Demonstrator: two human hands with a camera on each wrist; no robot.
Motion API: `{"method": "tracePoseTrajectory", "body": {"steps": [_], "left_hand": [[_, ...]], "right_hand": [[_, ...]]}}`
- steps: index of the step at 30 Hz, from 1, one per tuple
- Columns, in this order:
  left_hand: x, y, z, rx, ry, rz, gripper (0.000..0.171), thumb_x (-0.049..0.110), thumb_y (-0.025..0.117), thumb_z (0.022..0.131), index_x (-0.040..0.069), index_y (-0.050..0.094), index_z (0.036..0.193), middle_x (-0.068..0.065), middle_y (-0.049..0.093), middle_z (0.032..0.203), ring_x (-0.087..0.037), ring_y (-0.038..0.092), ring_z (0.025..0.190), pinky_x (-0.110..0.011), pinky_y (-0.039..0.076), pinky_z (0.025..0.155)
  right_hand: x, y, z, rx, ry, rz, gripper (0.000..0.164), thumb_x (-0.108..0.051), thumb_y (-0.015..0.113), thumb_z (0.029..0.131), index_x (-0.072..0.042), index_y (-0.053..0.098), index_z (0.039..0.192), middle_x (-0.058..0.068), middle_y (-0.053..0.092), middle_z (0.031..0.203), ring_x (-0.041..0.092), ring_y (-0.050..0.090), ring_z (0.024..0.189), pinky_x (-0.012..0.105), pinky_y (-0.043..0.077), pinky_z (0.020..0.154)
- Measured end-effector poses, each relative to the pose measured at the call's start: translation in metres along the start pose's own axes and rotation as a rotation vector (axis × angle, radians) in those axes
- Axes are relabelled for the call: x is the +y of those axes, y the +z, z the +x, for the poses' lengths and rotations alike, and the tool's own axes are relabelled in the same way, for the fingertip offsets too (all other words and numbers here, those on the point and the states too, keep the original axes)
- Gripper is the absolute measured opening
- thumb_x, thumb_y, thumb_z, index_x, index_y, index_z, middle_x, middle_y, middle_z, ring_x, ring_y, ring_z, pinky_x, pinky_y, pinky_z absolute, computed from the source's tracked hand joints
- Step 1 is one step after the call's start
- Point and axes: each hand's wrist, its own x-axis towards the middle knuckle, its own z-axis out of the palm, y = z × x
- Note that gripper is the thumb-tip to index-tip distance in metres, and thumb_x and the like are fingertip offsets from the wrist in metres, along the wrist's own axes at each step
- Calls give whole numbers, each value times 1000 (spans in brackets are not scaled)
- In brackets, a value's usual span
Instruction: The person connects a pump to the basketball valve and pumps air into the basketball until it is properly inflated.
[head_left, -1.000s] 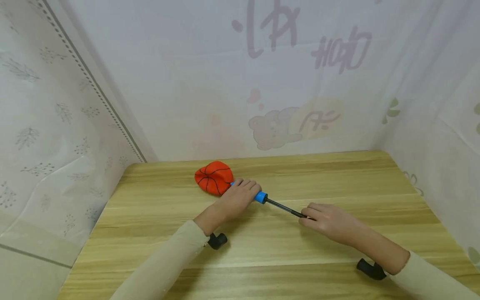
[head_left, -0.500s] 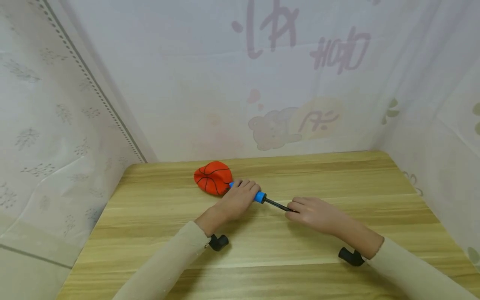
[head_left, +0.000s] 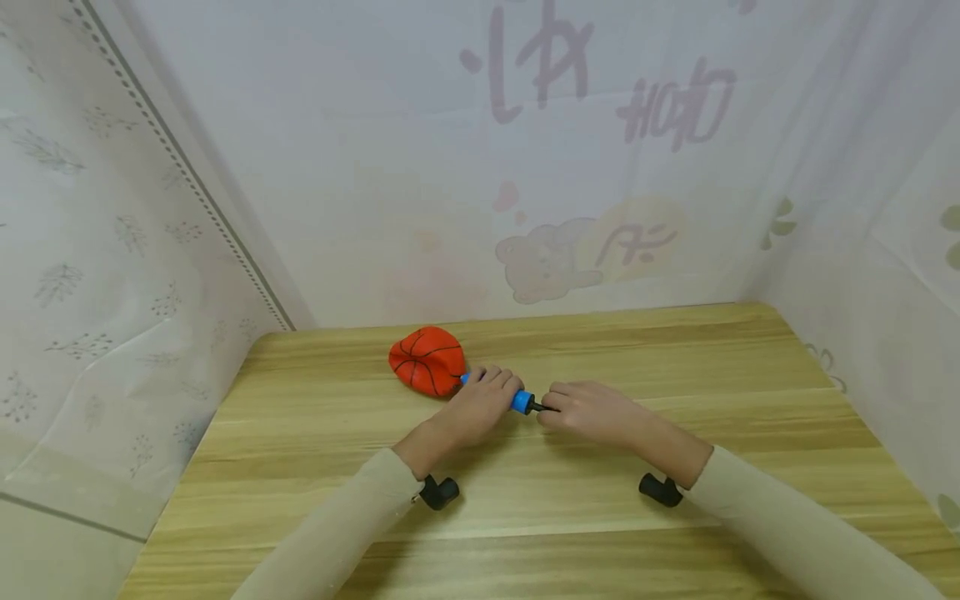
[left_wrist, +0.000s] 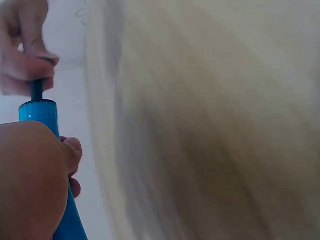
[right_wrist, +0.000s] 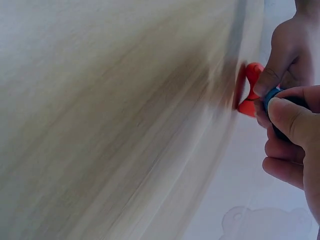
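Observation:
A dented, partly flat red basketball (head_left: 427,362) with black lines lies toward the back left of the table. My left hand (head_left: 480,406) grips the blue barrel of a hand pump (head_left: 522,402), whose far end meets the ball's right side. My right hand (head_left: 588,410) holds the black handle end of the pump, close to the barrel, with only a short piece of rod showing between. In the left wrist view the blue barrel (left_wrist: 39,111) passes through the left fist. The right wrist view has the right thumb (right_wrist: 287,116) pressed on the dark handle.
The wood-grain table (head_left: 540,533) spreads under both forearms. A pale printed cloth (head_left: 420,167) with a bear and lettering hangs behind it, and patterned cloths stand at both sides. Black wrist-camera mounts (head_left: 438,493) jut from beneath each wrist.
My right hand has moved left toward my left hand, sliding the pump's rod into the barrel. The left hand and the ball stay nearly in place.

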Motion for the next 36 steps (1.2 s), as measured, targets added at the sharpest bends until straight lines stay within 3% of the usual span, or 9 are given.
{"method": "tracePoseTrajectory", "body": {"steps": [8, 16, 18, 20, 22, 24, 30, 36], "left_hand": [[-4, -4, 1, 13, -16, -19, 15, 12, 54, 105, 13, 53, 120, -4, 58, 122, -24, 54, 116, -44, 42, 103], [-9, -9, -2, 0, -25, -67, 15, 8, 54, 104, 13, 52, 118, -3, 59, 124, -23, 53, 123, -45, 40, 108], [-10, -8, -2, 1, -14, -66, 13, 10, 53, 105, 13, 52, 118, -3, 59, 123, -23, 53, 121, -45, 40, 108], [-11, -8, -2, -1, -2, -61, 12, 12, 51, 106, 12, 52, 119, -3, 59, 122, -23, 54, 119, -44, 39, 108], [-11, -8, -3, -4, 4, -57, 12, 14, 51, 107, 12, 52, 119, -3, 58, 121, -22, 53, 118, -43, 39, 108], [-12, -9, -3, -3, 7, -54, 12, 15, 51, 107, 13, 52, 119, -2, 58, 120, -22, 53, 117, -43, 39, 108], [-13, -9, -4, -14, 21, -61, 15, 12, 53, 106, 13, 53, 121, -2, 58, 121, -22, 53, 118, -43, 39, 109], [-13, -6, -5, -29, 27, -33, 23, 8, 57, 103, 12, 53, 125, -4, 58, 126, -23, 51, 120, -45, 40, 107]], "right_hand": [[4, 2, 4, 30, 16, -10, 18, -3, 82, 83, -9, 68, 93, 1, 63, 87, 13, 56, 75, 20, 49, 65], [2, -7, -18, 70, 5, 33, 27, -2, 85, 78, -9, 66, 96, 1, 64, 90, 14, 56, 76, 22, 50, 65], [1, -10, -26, 77, -7, 39, 17, -3, 77, 87, -9, 65, 98, 2, 65, 91, 14, 58, 77, 22, 51, 65], [-1, -13, -35, 87, -21, 39, 7, -5, 60, 102, -8, 65, 100, 3, 65, 93, 15, 58, 77, 23, 52, 66], [-2, -17, -43, 100, -31, 44, 30, -10, 37, 111, -8, 65, 100, 3, 66, 94, 15, 59, 79, 24, 53, 67], [-3, -21, -50, 110, -32, 52, 48, -14, 19, 113, -8, 66, 100, 3, 66, 94, 15, 59, 79, 24, 53, 66], [-6, -30, -63, 98, -29, 88, 54, -14, 14, 112, -8, 66, 102, 4, 66, 97, 16, 61, 83, 25, 54, 67], [-8, -26, -58, 69, -25, 82, 55, -13, 13, 113, -8, 67, 103, 4, 66, 98, 16, 62, 85, 25, 56, 70]]}}
